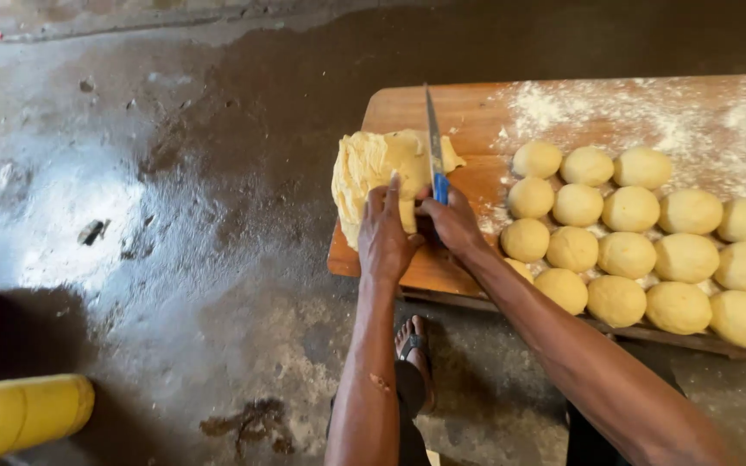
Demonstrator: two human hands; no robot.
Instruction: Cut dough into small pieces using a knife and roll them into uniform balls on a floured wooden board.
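Note:
A big lump of yellow dough [371, 170] lies at the left end of a wooden board [455, 116]. My left hand [386, 233] presses on the lump's near side, fingers laid flat on it. A knife [433, 142] with a blue handle is gripped in my right hand [452, 220]; its blade points away from me and stands in the dough's right part. Several round dough balls [628, 255] sit in rows on the board to the right of my hands.
Loose flour [692, 121] covers the board's far right part. The board stands over a wet, dark concrete floor [174, 216]. A yellow plastic jerrycan [19, 414] lies at the lower left. My foot in a sandal [414, 345] is under the board's near edge.

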